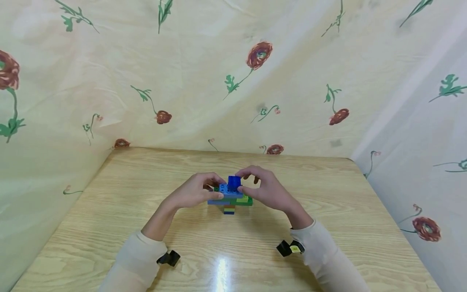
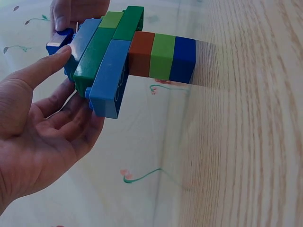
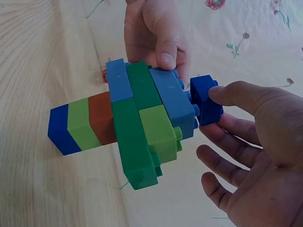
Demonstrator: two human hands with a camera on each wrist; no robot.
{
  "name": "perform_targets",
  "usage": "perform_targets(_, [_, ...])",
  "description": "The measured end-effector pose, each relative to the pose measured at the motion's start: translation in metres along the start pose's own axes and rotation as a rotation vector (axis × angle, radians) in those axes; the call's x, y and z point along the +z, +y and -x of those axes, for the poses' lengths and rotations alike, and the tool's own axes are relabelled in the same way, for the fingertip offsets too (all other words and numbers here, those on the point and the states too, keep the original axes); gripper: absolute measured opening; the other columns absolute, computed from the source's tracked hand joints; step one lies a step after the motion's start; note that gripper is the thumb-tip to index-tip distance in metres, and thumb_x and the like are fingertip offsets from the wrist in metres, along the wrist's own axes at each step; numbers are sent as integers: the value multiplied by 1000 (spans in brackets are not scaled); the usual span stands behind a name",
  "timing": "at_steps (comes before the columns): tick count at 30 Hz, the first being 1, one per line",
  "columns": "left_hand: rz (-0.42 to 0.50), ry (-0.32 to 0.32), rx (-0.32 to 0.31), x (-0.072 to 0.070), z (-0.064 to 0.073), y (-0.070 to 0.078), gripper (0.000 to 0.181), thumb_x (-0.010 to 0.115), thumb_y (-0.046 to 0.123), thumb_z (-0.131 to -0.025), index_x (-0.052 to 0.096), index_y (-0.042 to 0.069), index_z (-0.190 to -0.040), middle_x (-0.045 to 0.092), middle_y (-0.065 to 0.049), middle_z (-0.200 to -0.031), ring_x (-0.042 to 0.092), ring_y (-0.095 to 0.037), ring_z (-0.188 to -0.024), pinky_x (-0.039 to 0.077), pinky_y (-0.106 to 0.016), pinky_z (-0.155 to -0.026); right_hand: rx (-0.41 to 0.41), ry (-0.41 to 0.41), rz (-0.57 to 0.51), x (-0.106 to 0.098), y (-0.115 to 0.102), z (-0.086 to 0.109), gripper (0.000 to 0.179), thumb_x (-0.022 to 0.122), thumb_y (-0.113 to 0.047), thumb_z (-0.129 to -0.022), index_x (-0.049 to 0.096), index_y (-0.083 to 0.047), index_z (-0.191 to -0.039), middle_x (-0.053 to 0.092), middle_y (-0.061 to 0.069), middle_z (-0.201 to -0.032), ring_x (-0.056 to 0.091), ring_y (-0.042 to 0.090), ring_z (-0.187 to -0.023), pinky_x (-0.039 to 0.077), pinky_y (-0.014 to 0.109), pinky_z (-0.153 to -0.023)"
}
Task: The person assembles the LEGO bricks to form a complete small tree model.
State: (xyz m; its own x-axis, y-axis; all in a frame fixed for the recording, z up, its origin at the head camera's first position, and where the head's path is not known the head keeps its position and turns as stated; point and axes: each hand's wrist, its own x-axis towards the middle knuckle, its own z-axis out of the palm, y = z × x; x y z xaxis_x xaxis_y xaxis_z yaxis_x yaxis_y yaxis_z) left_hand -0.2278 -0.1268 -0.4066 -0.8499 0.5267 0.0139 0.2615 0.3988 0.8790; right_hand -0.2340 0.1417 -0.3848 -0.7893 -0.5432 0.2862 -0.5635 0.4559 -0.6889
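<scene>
A tower of toy building bricks stands on the table, its narrow stem of dark blue (image 2: 184, 60), lime (image 2: 162, 56) and orange-brown (image 2: 141, 54) bricks under wider layers of green (image 3: 135, 142), blue and lime. My left hand (image 1: 198, 190) grips the upper layers from the left, its thumb against the top light blue brick (image 3: 173, 97). Between thumb and fingertips, my right hand (image 1: 270, 191) pinches a small dark blue brick (image 3: 207, 100) at the studs of that light blue brick. A narrow, slanted gap shows between these two in the right wrist view.
The wood-grain table (image 1: 226, 247) carries the tower near its middle. Flower-patterned cloth (image 1: 204, 81) hangs behind it and along both sides. Small black devices (image 1: 169, 258) are strapped at both wrists.
</scene>
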Motion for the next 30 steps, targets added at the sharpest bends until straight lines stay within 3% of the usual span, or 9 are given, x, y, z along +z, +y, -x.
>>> perform_targets(7, [10,-1,3,0,0,1,31,73,23,-97,68,14,-126,70,-7,-122,64,-24,-111,57,-38,-92,-11,4,-15,7,1,4,31,78,-14,-92,71,-16,-122,72,0,-117,62,32,-107,49,47,-83])
perform_targets(14, [0,0,20,1,1,2,33,73,23,-98,66,10,-128,69,-9,-124,65,-26,-113,57,-40,-95,-35,3,-14,11,-2,6,33,79,-15,-92,70,-15,-123,72,0,-116,61,22,-104,47,39,-82])
perform_targets(20, [-23,6,31,1,1,3,35,74,23,-97,66,11,-129,69,-8,-125,64,-25,-114,54,-45,-100,-34,7,-3,12,-3,6,33,79,-16,-92,69,-15,-123,72,1,-115,61,26,-105,47,38,-82])
perform_targets(25, [-31,52,63,4,1,10,40,77,28,-95,66,15,-131,70,-1,-126,63,-22,-118,48,-51,-108,-30,5,1,12,-2,6,33,80,-15,-91,69,-15,-123,72,0,-115,62,27,-105,47,40,-82])
perform_targets(30, [-28,105,88,9,1,17,34,75,26,-96,67,17,-128,72,2,-118,64,-18,-113,49,-47,-105,-23,5,2,13,-2,6,34,80,-15,-91,70,-15,-123,72,0,-115,62,23,-105,47,39,-83])
